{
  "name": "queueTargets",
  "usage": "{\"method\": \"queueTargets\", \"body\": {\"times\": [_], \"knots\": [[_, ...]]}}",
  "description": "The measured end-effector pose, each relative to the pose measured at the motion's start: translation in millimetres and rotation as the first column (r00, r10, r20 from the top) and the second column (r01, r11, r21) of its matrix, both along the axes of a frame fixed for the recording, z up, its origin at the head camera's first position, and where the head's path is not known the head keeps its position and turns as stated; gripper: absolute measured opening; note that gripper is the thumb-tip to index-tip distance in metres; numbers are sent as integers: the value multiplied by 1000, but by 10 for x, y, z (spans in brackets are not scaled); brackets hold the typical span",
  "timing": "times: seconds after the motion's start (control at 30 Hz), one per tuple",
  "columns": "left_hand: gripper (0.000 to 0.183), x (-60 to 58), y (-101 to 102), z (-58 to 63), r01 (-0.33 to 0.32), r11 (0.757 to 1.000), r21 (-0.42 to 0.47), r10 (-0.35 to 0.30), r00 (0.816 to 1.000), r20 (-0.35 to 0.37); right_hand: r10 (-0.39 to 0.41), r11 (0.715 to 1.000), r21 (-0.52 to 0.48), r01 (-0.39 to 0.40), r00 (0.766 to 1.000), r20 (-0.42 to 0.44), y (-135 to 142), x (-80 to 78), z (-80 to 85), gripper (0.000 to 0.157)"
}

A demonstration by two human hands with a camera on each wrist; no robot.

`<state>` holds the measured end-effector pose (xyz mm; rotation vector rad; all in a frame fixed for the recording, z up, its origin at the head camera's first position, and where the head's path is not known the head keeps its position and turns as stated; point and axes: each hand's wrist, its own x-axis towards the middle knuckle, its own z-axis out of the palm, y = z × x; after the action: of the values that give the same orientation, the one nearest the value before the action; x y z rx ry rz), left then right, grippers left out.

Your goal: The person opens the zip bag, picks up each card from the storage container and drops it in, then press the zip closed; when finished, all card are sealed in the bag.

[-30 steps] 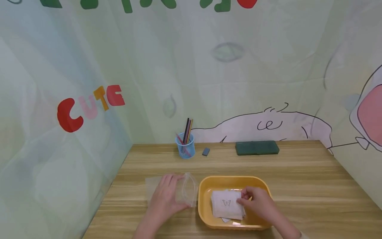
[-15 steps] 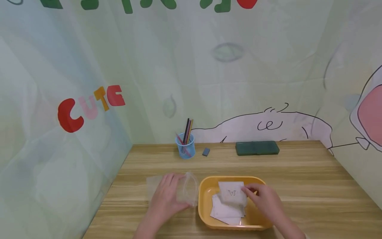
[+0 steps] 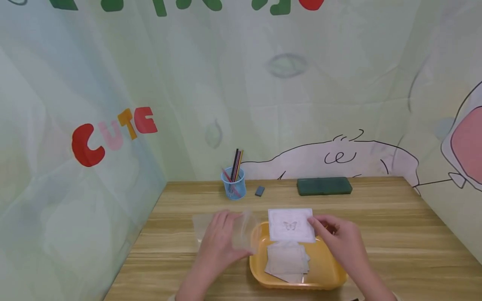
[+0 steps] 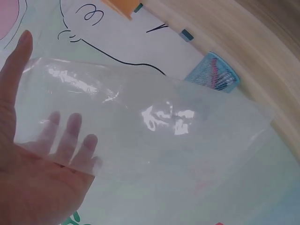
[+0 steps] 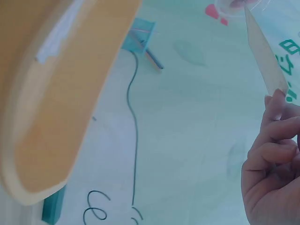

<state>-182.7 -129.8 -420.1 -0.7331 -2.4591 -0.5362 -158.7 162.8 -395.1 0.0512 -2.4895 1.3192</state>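
My left hand (image 3: 219, 240) grips a clear plastic bag (image 3: 244, 232) at its right end, thumb and fingers spread around the mouth. In the left wrist view several fingers show through the film of the bag (image 4: 173, 154), which hangs off the table. Between thumb and fingers of my right hand (image 3: 344, 238) a white card (image 3: 290, 232) with a butterfly print is pinched by its right edge. It is held up over the far rim of a yellow tray (image 3: 325, 269). More pale cards (image 3: 286, 261) lie stacked in the tray. The right wrist view catches the card (image 5: 263, 51) nearly edge-on.
At the back of the wooden table (image 3: 395, 234) stand a blue cup (image 3: 235, 190) of pencils, a small grey-blue eraser (image 3: 260, 191) and a dark green case (image 3: 324, 186). A printed cloth (image 3: 241, 96) hangs behind and along both sides.
The right hand has lifted the butterfly card off the stack in the tray and raised it. The left hand has lifted the bag and brought it right, so its mouth overlaps the tray's left rim.
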Motion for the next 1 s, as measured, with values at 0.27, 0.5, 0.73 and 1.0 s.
{"method": "queueTargets", "body": {"times": [0.27, 0.5, 0.73, 1.0], "knots": [[99, 14, 113, 61, 21, 1000, 18, -21, 1000, -23, 58, 995, -79, -60, 998, -27, -138, 86, 98, 12], [99, 30, 207, 89, 76, 996, 40, -74, 996, -53, 126, 987, -99, -127, 992, -19, -278, 49, 52, 8], [98, 62, 285, 98, 98, 994, 42, -94, 993, -77, 181, 979, -103, -179, 983, 14, -468, -10, -10, 10], [96, 105, 357, 68, 80, 996, 41, -76, 993, -85, 276, 961, -13, -277, 960, -52, -713, -49, -76, 7]]}}
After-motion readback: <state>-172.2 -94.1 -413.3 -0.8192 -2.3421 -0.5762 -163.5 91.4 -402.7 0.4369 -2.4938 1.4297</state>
